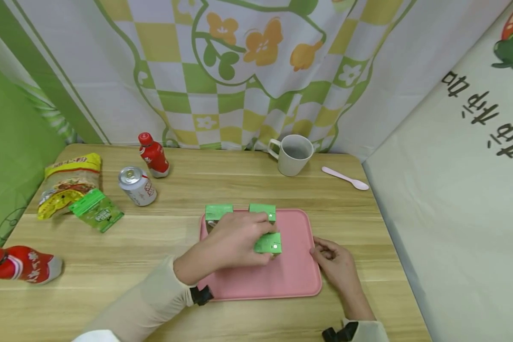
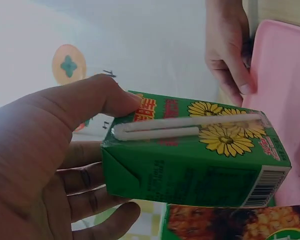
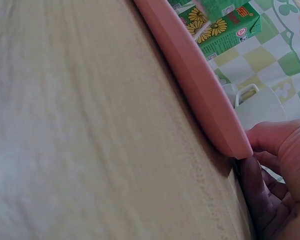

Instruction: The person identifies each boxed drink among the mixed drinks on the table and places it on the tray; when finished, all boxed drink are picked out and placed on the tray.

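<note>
Over the pink tray point(image 1: 292, 270), my left hand point(image 1: 235, 240) grips a green juice carton point(image 1: 267, 243) by its upper end. In the left wrist view that carton point(image 2: 185, 175) shows yellow flowers and a white bent straw fixed to its side. Two more green cartons stand at the tray's far side, the left carton point(image 1: 219, 211) and the right carton point(image 1: 261, 210), both partly hidden by the left hand. One carton point(image 2: 240, 220) bears pineapple pictures. My right hand point(image 1: 337, 266) pinches the tray's right edge, thumb at the rim and fingers tucked low beside it.
Behind the tray stand a grey mug point(image 1: 292, 161) and a pink spoon point(image 1: 346, 179). Leftward are a silver can point(image 1: 138, 187), an upright red bottle point(image 1: 155, 156), a yellow food bag point(image 1: 72, 178), a green pouch point(image 1: 97, 211) and a red bottle lying down point(image 1: 30, 264). A curtain point(image 1: 226, 104) borders the table's back.
</note>
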A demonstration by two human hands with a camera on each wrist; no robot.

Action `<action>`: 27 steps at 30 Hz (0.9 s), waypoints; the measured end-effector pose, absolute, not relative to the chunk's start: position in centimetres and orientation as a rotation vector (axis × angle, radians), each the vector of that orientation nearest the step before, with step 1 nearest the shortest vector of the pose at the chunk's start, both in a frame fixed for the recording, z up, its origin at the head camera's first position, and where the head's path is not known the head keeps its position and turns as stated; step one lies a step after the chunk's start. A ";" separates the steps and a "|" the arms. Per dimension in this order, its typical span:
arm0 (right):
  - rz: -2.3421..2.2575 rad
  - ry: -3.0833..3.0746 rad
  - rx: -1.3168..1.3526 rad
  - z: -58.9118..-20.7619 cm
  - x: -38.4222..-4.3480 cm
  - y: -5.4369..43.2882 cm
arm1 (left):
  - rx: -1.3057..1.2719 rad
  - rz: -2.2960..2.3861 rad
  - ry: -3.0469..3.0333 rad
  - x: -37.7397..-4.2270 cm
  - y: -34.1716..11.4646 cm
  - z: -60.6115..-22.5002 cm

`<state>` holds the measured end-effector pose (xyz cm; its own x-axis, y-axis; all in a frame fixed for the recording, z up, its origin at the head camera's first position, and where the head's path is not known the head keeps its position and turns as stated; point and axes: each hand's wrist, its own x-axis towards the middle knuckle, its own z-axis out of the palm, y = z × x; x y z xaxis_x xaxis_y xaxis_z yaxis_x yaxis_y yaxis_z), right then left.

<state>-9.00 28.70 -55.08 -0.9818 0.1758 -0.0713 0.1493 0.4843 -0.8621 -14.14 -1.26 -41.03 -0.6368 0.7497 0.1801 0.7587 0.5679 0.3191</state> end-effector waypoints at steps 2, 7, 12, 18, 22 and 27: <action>1.561 -2.685 -0.298 -55.2 -9.0 28.8 | -1.330 -0.554 -2.773 -14.2 -1.1 -41.3; 1.571 -2.682 -0.300 -55.3 -9.0 28.8 | -1.331 -0.502 -2.803 -14.3 -1.0 -41.7; 1.585 -2.677 -0.311 -55.3 -9.1 28.8 | -1.329 -0.466 -2.804 -14.4 -1.0 -41.9; 1.585 -2.679 -0.295 -55.1 -9.0 28.8 | -1.330 -0.422 -2.811 -14.5 -0.9 -42.3; 1.600 -2.668 -0.298 -55.3 -9.1 28.8 | -1.333 -0.390 -2.811 -14.6 -0.9 -42.5; 1.609 -2.664 -0.303 -55.3 -9.1 28.8 | -1.338 -0.370 -2.813 -14.6 -0.8 -42.5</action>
